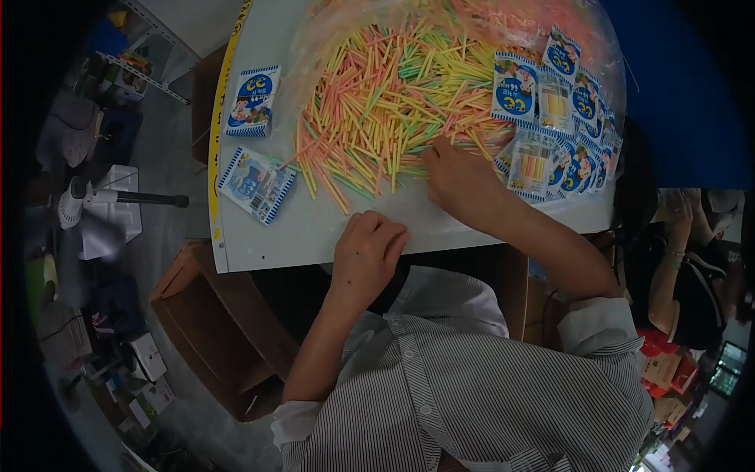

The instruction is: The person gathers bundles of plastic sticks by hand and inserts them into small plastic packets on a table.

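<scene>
A large heap of thin pastel candy sticks (385, 102) in pink, yellow and green lies on the white table. My right hand (460, 181) is at the heap's near edge, fingers bent and closed, fingertips against the sticks. What they pinch is hidden. Beside the table's front edge, my left hand (368, 250) is curled with its fingers together, apart from the heap. Anything inside it cannot be seen. Blue-and-white candy packets (515, 86) overlap to the right of the heap. On the left lie a packet (253, 101) and another, turned-over packet (257, 185).
Clear plastic sheeting (480, 12) covers the far side of the heap. Yellow tape (224, 102) runs along the table's left edge. An open cardboard box (224, 322) stands below the table on the left. Another person (680, 267) is at the right.
</scene>
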Demonstrator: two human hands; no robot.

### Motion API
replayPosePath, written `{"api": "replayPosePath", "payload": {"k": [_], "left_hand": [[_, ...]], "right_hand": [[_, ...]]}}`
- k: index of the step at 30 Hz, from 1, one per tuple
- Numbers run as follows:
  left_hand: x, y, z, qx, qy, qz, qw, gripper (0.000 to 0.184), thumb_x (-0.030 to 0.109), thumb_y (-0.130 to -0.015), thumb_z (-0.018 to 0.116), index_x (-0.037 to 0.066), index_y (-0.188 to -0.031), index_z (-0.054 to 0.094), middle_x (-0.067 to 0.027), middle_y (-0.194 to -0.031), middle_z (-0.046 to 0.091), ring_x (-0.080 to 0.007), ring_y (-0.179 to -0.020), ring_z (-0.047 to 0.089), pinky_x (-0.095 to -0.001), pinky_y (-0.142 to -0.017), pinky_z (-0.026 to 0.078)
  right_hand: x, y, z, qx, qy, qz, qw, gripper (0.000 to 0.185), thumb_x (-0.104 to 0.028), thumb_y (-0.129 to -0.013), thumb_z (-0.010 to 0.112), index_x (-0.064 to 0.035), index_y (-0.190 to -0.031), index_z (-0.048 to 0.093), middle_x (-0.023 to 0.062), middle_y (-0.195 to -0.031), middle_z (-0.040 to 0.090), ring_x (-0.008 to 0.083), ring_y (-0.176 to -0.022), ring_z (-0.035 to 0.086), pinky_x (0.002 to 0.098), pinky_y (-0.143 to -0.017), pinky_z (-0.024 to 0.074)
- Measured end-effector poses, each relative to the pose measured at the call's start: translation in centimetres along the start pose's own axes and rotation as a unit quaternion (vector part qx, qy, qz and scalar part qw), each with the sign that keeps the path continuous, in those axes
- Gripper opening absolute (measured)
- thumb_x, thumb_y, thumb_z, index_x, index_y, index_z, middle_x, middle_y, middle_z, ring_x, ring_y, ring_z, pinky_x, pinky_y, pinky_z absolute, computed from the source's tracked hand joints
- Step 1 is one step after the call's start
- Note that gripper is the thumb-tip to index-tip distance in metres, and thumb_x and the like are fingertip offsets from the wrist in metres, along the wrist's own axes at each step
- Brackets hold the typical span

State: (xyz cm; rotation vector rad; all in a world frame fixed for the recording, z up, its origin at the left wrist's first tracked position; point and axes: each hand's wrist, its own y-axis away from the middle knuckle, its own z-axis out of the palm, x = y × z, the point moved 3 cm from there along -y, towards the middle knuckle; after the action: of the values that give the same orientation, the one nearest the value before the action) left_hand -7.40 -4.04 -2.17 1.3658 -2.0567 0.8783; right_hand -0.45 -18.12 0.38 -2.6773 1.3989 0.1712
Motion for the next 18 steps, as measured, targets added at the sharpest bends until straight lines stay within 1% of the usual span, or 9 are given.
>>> {"api": "replayPosePath", "payload": {"k": [5,7,9,11,12,13,14,16,18], "left_hand": [[0.0,-0.6,-0.1,0.012,0.039,0.003,0.999,0.008,0.006,-0.069,0.058,0.002,-0.075,0.056,-0.0090,-0.071,0.049,-0.0255,-0.068,0.049,-0.0325,-0.060,0.041],[0.0,-1.0,-0.2,0.016,0.079,-0.042,0.996,0.006,0.003,-0.074,0.055,0.000,-0.079,0.056,-0.0074,-0.073,0.051,-0.0183,-0.064,0.050,-0.0248,-0.059,0.040],[0.1,-1.4,-0.3,0.001,0.133,-0.080,0.988,0.008,0.005,-0.077,0.053,0.000,-0.082,0.056,-0.0058,-0.074,0.052,-0.0147,-0.064,0.049,-0.0229,-0.059,0.040],[0.0,-1.9,-0.2,-0.012,0.185,-0.117,0.976,0.010,0.008,-0.080,0.050,0.000,-0.085,0.056,-0.0042,-0.075,0.053,-0.0112,-0.065,0.049,-0.0209,-0.059,0.040],[-0.3,-2.0,0.1,-0.023,0.271,-0.153,0.950,0.014,0.010,-0.082,0.048,0.000,-0.087,0.056,-0.0028,-0.075,0.053,-0.0093,-0.065,0.048,-0.0200,-0.059,0.039],[-0.4,-2.2,0.4,-0.036,0.353,-0.187,0.916,0.017,0.012,-0.083,0.046,0.000,-0.090,0.056,-0.0015,-0.076,0.053,-0.0075,-0.066,0.048,-0.0190,-0.059,0.039],[-0.2,-2.5,0.3,-0.035,0.351,-0.184,0.917,0.017,0.012,-0.083,0.046,0.000,-0.090,0.056,-0.0015,-0.076,0.053,-0.0075,-0.066,0.048,-0.0190,-0.059,0.039],[-0.1,-3.2,0.6,-0.063,0.460,-0.250,0.850,0.020,0.015,-0.085,0.044,0.001,-0.094,0.055,-0.0003,-0.076,0.053,-0.0065,-0.067,0.047,-0.0181,-0.060,0.038],[0.0,-4.0,0.8,-0.047,0.469,-0.255,0.845,0.021,0.015,-0.085,0.043,0.001,-0.095,0.054,-0.0007,-0.077,0.053,-0.0061,-0.068,0.047,-0.0184,-0.061,0.038]], "right_hand": [[0.2,-0.7,0.5,-0.027,0.013,-0.014,0.999,0.014,-0.003,-0.062,0.052,0.0041,-0.075,0.049,0.0156,-0.076,0.047,0.0272,-0.065,0.054,0.0316,-0.052,0.0465],[0.3,-0.8,0.9,-0.028,0.018,-0.018,0.999,0.014,-0.003,-0.062,0.052,0.0033,-0.074,0.050,0.0155,-0.075,0.049,0.0273,-0.067,0.055,0.0326,-0.053,0.0464],[1.0,-0.8,1.1,-0.028,0.023,-0.025,0.999,0.013,-0.004,-0.062,0.052,0.0025,-0.074,0.051,0.0154,-0.074,0.050,0.0275,-0.069,0.055,0.0336,-0.054,0.0463],[2.3,-1.4,0.4,0.003,-0.096,-0.062,0.993,0.013,-0.009,-0.061,0.055,0.0016,-0.068,0.052,0.0145,-0.067,0.052,0.0261,-0.066,0.055,0.0353,-0.054,0.0449],[3.0,-1.8,0.0,0.005,-0.092,-0.064,0.994,0.013,-0.009,-0.061,0.055,0.0016,-0.068,0.052,0.0145,-0.067,0.052,0.0261,-0.066,0.055,0.0353,-0.054,0.0449],[3.6,-2.3,-0.3,-0.064,-0.141,-0.013,0.988,0.015,-0.010,-0.061,0.056,0.0024,-0.067,0.050,0.0145,-0.064,0.052,0.0261,-0.059,0.054,0.0344,-0.053,0.0434],[4.1,-2.5,-0.4,-0.132,-0.190,0.037,0.972,0.018,-0.011,-0.061,0.057,0.0032,-0.067,0.048,0.0145,-0.062,0.053,0.0262,-0.052,0.053,0.0335,-0.051,0.0420],[4.5,-2.7,-1.2,-0.116,-0.220,0.033,0.968,0.018,-0.012,-0.061,0.058,0.0030,-0.064,0.048,0.0137,-0.057,0.052,0.0249,-0.051,0.053,0.0327,-0.050,0.0408],[4.8,-2.6,-1.7,-0.102,-0.253,0.032,0.962,0.018,-0.012,-0.061,0.058,0.0027,-0.061,0.048,0.0130,-0.052,0.051,0.0237,-0.050,0.052,0.0319,-0.048,0.0396]]}}
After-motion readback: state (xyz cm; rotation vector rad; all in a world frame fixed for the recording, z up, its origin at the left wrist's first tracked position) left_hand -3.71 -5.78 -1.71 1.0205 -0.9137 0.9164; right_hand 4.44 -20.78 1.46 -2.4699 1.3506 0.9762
